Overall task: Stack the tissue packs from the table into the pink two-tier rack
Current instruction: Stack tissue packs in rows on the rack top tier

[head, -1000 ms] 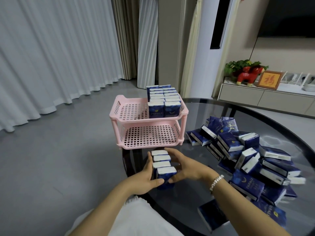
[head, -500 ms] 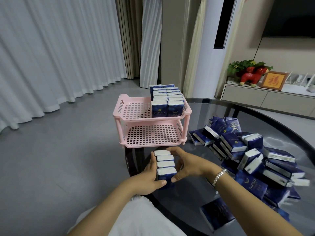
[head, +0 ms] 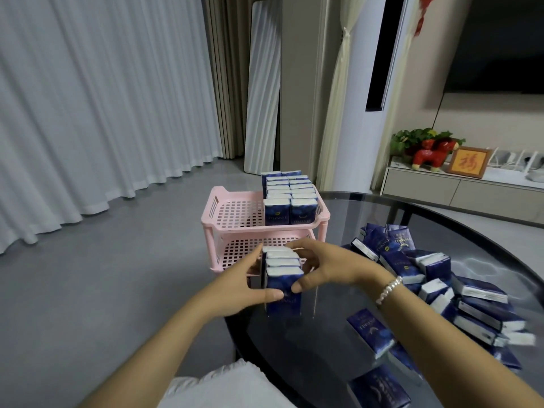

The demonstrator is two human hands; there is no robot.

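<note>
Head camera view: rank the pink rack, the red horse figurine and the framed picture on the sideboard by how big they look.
1. Pink rack, clearly largest.
2. Red horse figurine and framed picture look alike; both stand farther off, so no ranking.

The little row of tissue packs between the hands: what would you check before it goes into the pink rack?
1. Grip: left hand and right hand clamp the row of packs from both sides: ok.
2. Packs aligned upright in the row: ok.
3. Free space on the pink rack upper tier, left of the packs in the rack: ok.
4. Lower tier free: mostly hidden behind the hands, cannot tell.
5. Row lifted clear of the glass table: cannot tell.
6. More to fetch from the loose pile: ok.
</note>
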